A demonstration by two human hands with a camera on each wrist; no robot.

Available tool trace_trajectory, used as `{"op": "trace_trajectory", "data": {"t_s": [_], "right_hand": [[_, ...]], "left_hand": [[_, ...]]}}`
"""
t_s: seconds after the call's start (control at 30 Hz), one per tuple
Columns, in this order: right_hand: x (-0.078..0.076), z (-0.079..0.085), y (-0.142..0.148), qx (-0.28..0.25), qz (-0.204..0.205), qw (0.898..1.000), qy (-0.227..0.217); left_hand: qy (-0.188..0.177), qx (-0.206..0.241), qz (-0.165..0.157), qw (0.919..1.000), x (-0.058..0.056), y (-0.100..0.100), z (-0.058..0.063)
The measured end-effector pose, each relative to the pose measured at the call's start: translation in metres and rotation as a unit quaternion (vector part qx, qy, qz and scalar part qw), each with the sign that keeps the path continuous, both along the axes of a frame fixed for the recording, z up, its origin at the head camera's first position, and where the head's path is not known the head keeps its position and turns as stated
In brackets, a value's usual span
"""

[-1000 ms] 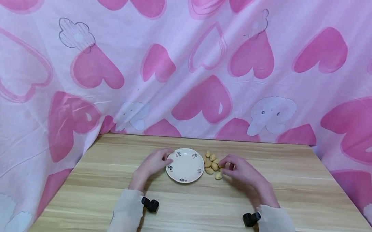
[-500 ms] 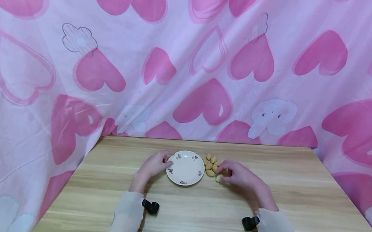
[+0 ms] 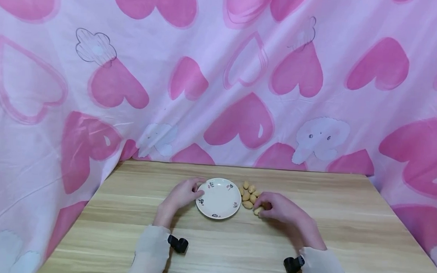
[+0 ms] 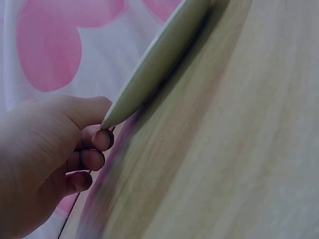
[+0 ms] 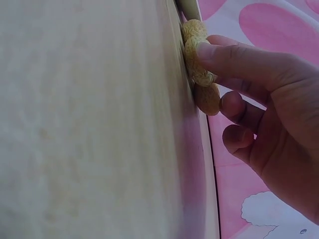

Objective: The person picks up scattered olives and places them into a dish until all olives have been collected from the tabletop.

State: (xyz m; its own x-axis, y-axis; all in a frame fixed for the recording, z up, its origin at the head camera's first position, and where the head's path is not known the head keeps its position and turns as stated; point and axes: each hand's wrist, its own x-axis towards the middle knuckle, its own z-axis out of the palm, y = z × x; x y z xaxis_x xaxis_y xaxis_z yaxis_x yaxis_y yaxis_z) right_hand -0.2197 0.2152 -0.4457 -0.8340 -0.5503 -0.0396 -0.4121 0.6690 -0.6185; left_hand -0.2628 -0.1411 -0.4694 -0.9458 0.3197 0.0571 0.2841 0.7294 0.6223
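A small white plate (image 3: 218, 196) with little printed figures round its rim lies on the wooden table. My left hand (image 3: 182, 194) pinches its left edge, thumb on top and fingers at the rim; the left wrist view shows the plate's underside (image 4: 154, 69) side-on. To the right of the plate sits a cluster of several tan nuts (image 3: 247, 195). At the near end of that cluster, my right hand (image 3: 279, 207) has thumb and fingertips on a peanut in its shell (image 5: 197, 62), low at the tabletop. A smoother brown nut (image 5: 207, 99) shows beyond it.
The wooden tabletop (image 3: 221, 249) stretches around both hands. A pink cloth with hearts (image 3: 240, 121) hangs along the back and both sides. Small black cameras (image 3: 178, 244) are worn at both wrists, over light sleeves (image 3: 324, 264).
My right hand has come down and slightly toward me, its thumb and fingertips closing on the near peanut. The left hand keeps its hold on the plate. The head view has tilted a little.
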Motion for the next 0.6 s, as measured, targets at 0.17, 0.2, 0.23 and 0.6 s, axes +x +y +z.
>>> {"op": "trace_trajectory", "data": {"t_s": [0.17, 0.2, 0.23, 0.6], "right_hand": [[0.0014, -0.0036, -0.0004, -0.007, -0.005, 1.000, -0.014], [0.0018, -0.0040, -0.0008, -0.010, -0.007, 1.000, -0.019], [0.0022, -0.0041, -0.0012, -0.013, -0.009, 1.000, -0.024], [0.0000, -0.0008, -0.0035, -0.031, -0.006, 0.999, -0.009]], "left_hand": [[-0.008, -0.001, 0.003, 1.0000, 0.0009, -0.0007, -0.0023], [-0.010, -0.001, 0.004, 0.9999, 0.0010, -0.0009, -0.0027], [-0.012, 0.001, 0.004, 0.9999, 0.0010, -0.0011, -0.0028], [-0.012, 0.025, 0.001, 0.9996, -0.0013, 0.0007, -0.0017]]}}
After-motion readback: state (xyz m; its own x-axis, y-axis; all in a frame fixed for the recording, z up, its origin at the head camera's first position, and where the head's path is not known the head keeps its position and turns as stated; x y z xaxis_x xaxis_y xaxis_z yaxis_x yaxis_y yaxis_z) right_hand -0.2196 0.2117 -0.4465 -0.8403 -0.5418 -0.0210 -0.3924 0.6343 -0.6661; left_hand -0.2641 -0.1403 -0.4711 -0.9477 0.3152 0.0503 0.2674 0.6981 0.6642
